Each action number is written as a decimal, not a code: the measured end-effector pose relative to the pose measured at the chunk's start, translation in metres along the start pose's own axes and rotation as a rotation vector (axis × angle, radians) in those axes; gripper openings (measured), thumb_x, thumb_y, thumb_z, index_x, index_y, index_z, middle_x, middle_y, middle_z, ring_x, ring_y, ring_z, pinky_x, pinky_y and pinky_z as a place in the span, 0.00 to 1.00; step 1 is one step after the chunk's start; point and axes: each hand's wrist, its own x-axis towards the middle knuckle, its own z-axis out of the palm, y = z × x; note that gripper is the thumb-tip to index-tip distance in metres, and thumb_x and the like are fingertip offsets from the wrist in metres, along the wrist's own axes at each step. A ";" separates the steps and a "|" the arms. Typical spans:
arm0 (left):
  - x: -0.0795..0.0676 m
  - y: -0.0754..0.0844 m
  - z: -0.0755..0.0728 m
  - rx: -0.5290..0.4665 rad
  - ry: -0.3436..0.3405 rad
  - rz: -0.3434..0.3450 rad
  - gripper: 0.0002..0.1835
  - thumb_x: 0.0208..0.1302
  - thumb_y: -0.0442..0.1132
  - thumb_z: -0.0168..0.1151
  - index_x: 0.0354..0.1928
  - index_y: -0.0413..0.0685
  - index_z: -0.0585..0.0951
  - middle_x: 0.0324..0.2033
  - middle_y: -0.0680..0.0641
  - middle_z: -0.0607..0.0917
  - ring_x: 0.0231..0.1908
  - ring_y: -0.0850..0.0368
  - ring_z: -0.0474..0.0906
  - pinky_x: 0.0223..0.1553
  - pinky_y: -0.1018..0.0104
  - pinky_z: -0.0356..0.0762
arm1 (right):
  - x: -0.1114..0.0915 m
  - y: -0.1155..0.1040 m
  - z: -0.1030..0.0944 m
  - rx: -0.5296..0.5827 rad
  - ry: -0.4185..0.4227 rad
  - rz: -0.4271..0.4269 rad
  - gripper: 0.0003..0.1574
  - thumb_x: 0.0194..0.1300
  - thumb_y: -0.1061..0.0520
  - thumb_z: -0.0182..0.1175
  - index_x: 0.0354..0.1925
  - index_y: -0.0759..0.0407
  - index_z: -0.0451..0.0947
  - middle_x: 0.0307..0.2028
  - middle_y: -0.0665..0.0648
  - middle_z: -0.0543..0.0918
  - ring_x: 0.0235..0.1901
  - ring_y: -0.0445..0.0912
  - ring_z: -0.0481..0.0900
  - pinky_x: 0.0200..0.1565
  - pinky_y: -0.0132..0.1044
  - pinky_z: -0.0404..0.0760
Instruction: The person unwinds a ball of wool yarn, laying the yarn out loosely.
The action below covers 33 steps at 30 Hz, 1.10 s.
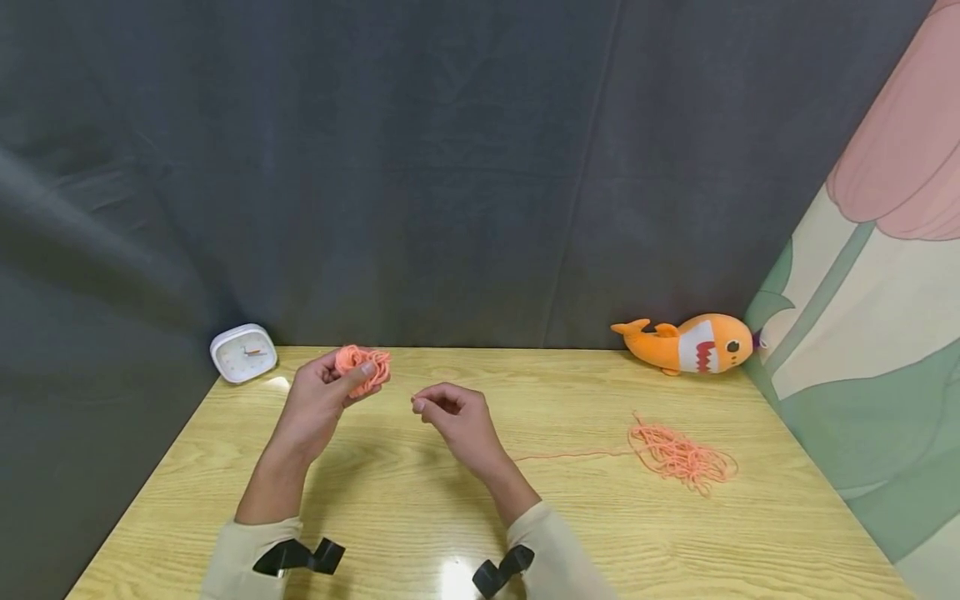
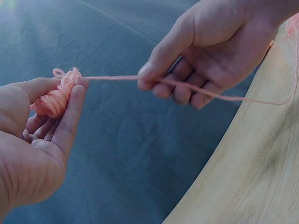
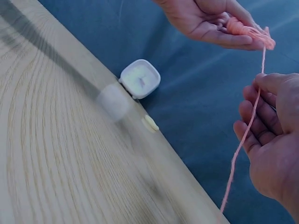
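Observation:
My left hand [image 1: 318, 400] grips a small wound bundle of coral-pink yarn [image 1: 365, 367] between thumb and fingers, above the table's left part. To its right, my right hand [image 1: 461, 421] pinches the yarn strand [image 2: 114, 78] between thumb and index finger. In the left wrist view the strand runs straight from the bundle to that pinch, then trails loosely past the palm. The right wrist view shows the strand [image 3: 232, 168] hanging below the right hand. It leads along the table to a loose, tangled heap of the same yarn [image 1: 682, 457] on the right.
A white square clock [image 1: 243, 353] stands at the table's back left corner. An orange plush shark [image 1: 686, 344] lies at the back right. Dark cloth [image 1: 420, 183] hangs behind the wooden table [image 1: 600, 533], and a flower-patterned panel [image 1: 885, 358] borders its right side.

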 end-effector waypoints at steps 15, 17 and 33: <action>-0.001 0.002 -0.001 0.017 0.009 -0.013 0.20 0.73 0.37 0.65 0.59 0.32 0.77 0.41 0.59 0.88 0.43 0.66 0.88 0.49 0.71 0.86 | -0.011 -0.015 -0.056 -0.005 0.169 -0.019 0.13 0.72 0.57 0.66 0.46 0.68 0.85 0.37 0.57 0.87 0.35 0.40 0.83 0.41 0.30 0.83; -0.002 0.003 -0.001 0.028 0.016 -0.021 0.21 0.73 0.37 0.64 0.61 0.31 0.76 0.42 0.59 0.88 0.45 0.66 0.87 0.49 0.71 0.86 | -0.012 -0.016 -0.062 -0.006 0.197 -0.003 0.12 0.71 0.58 0.66 0.45 0.68 0.85 0.35 0.52 0.87 0.35 0.40 0.83 0.41 0.30 0.83; -0.001 0.001 -0.002 0.019 0.017 -0.012 0.22 0.74 0.37 0.64 0.62 0.29 0.75 0.42 0.60 0.88 0.45 0.66 0.88 0.50 0.71 0.86 | -0.021 -0.021 -0.108 -0.028 0.271 -0.001 0.15 0.72 0.52 0.67 0.45 0.64 0.85 0.35 0.46 0.87 0.38 0.42 0.83 0.49 0.32 0.84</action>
